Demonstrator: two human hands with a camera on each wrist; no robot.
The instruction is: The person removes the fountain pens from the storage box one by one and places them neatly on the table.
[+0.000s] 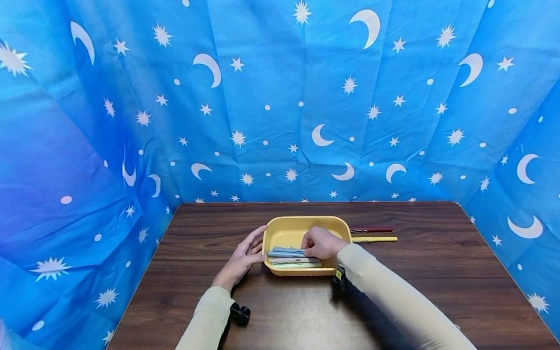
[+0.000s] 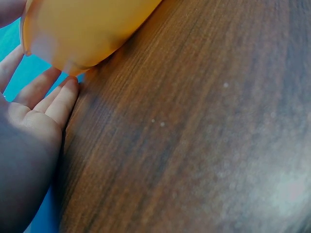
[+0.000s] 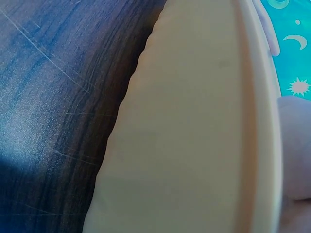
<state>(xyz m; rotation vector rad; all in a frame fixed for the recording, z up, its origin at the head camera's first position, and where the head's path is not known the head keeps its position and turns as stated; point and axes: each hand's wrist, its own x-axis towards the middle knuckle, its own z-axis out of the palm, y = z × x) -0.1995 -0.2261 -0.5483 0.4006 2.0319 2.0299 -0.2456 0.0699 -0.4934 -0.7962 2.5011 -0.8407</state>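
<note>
A yellow plastic basket point(image 1: 302, 273) with rounded corners sits on the table. Along its front side lie several pens: a light blue pen point(image 1: 286, 249), a grey-blue pen point(image 1: 284, 254), a pale pinkish pen point(image 1: 294, 261) and a light green pen point(image 1: 297, 266). My right hand point(image 1: 324, 243) reaches in over the right rim, its thumb and fingertips pinching the right end of a blue pen; the fingertips are partly hidden. My left hand point(image 1: 241, 257) rests against the basket's left end, fingers fairly straight along the wall point(image 2: 82, 29) and thumb at the rim.
Beyond the basket's right side, a dark red pen point(image 1: 376, 229) and a yellow pen point(image 1: 378, 239) lie on the brown wooden table point(image 1: 437, 272), their left ends hidden. Blue cloth point(image 1: 280, 87) with moons and stars hangs behind and at both sides.
</note>
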